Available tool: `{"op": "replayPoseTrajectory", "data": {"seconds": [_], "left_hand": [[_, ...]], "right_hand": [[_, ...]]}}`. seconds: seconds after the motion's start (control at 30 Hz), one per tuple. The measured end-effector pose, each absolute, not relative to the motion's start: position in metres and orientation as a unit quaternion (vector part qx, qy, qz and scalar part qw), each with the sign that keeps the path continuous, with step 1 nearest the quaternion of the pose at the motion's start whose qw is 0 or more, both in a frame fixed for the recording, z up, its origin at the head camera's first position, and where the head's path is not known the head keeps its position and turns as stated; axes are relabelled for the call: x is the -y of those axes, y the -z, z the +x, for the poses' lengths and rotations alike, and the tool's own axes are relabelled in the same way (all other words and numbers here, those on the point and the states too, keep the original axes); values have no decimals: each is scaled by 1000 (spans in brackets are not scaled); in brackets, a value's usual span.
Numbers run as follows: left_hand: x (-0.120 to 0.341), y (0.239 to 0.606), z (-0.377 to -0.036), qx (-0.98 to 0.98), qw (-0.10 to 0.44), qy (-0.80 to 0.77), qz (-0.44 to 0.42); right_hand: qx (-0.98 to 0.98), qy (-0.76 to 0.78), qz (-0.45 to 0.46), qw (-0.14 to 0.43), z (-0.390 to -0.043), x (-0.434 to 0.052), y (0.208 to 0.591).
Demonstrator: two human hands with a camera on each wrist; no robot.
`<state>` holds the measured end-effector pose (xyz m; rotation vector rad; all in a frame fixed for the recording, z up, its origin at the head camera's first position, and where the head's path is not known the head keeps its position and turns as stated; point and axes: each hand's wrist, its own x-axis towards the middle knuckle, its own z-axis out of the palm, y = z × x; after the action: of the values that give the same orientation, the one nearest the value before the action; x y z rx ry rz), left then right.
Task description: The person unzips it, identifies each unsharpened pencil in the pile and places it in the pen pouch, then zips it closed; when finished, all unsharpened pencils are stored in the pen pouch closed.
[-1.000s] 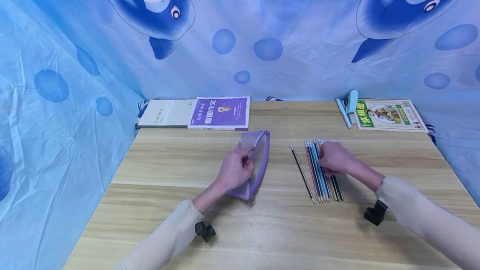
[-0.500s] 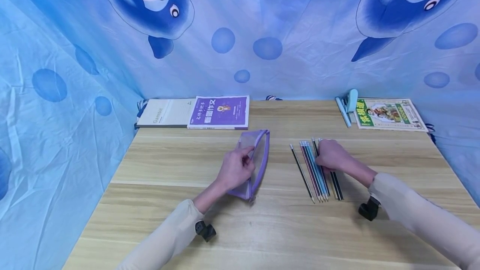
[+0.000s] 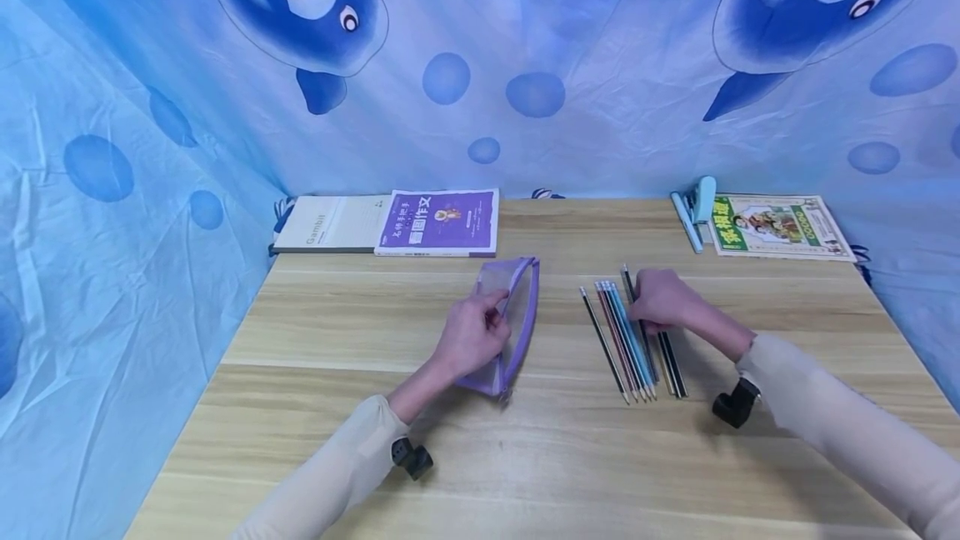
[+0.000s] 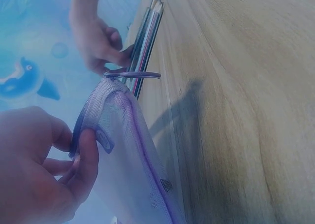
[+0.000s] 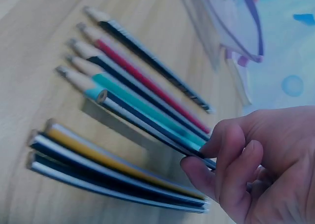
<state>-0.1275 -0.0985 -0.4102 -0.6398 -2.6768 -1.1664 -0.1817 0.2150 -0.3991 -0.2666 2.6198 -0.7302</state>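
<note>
Nearest: both forearms over the table, sleeves down to the wrists.

Left hand pinches the upper edge of the purple mesh pouch. In the left wrist view the thumb and fingers are curled on the rim beside the zip, holding the mouth up. The pouch lies on the table left of centre, mouth facing the pencils.

Right hand is on the row of pencils, right of centre. In the right wrist view the fingers are curled and pinch one dark blue pencil by its far end, its tip raised off the wood. The rest lie flat in two groups either side of it.

Risks, as I read it:
- The grip is at the very end of the pencil, so the long free tip can swing and knock the neighbours out of line or roll them.
- The mesh is floppy. If the left-hand pinch slackens, the mouth sags shut and the tip snags the mesh or the zip pull.
- A sharpened point going in first could catch in the weave.
- The right sleeve sits just beside the near pencil tips and could drag them.

Far edge: books, stapler, magazine, well apart from both hands.
</note>
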Motion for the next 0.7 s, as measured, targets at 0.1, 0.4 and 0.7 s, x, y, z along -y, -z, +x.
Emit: {"op": "replayPoseTrajectory", "data": {"seconds": [0.1,0.4,0.7], "left_hand": [[99,410,-128,894,83,385,-215],[99,408,-129,891,104,380,-223],[97,408,-128,892,88,388,-215]], "right_hand": [[-930,295,-91,200,-182,-214,392],[-897,382,-78,208,-176,-193,374],[-854,475,-54,204,-172,-161,370]]}}
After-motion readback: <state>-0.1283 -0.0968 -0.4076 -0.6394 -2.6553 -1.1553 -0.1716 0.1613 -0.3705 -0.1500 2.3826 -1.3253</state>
